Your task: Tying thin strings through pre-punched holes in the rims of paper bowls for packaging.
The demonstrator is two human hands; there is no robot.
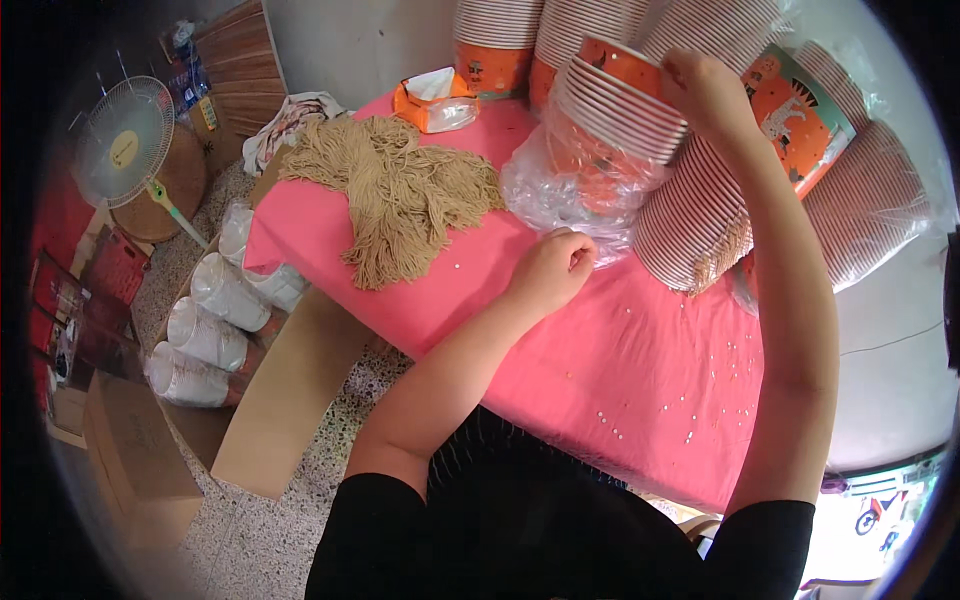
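My right hand is closed on the rim of an orange printed paper bucket, the top one of a nested stack of paper buckets. A crumpled clear plastic bag wraps the lower part of that stack. Beside the near edge of the bag, my left hand rests low over the pink cloth with its fingers curled. What it holds, if anything, is hidden. A tilted stack of white-rimmed buckets stands just right of the bagged one.
More bucket stacks line the wall behind. Tan stringy strands lie on the pink tablecloth, near an orange wipes pack. White bits are scattered at right. Left of the table are a cardboard box with bagged white cups and a fan.
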